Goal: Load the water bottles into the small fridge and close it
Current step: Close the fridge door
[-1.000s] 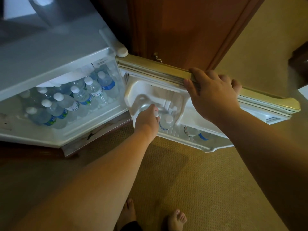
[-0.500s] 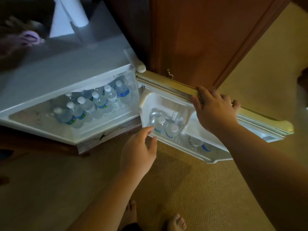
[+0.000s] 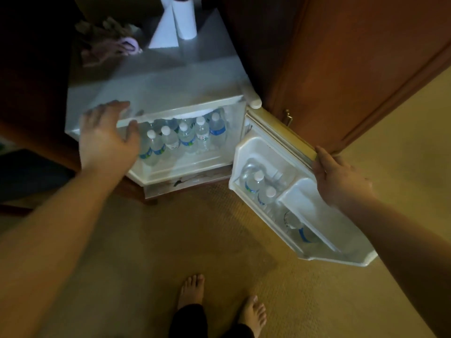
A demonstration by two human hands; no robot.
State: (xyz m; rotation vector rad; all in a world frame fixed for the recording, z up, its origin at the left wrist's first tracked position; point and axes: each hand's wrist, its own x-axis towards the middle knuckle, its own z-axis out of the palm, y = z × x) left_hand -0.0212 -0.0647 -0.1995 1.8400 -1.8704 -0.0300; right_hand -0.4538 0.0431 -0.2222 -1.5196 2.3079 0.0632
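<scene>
Tan carpet (image 3: 219, 240) runs under a small white fridge (image 3: 156, 93) that sits low against a dark wood cabinet (image 3: 341, 57), its door (image 3: 300, 203) swung wide to the right. Water bottles (image 3: 185, 137) with white caps stand packed upright in the main compartment, and two more bottles (image 3: 258, 186) stand in the door's rack, with another (image 3: 300, 230) lying lower in the door shelf. The left hand (image 3: 107, 140) is spread flat, fingers straight, over the fridge's front top edge at its left corner, thumb pointing toward the bottles; whether it touches is hard to say. The right hand (image 3: 339, 176) curls over the door's top edge and grips it. On the fridge top stand a paper roll (image 3: 184, 18) and some crumpled pinkish cloth (image 3: 109, 45). Two bare feet (image 3: 190, 291) rest on the carpet below.
</scene>
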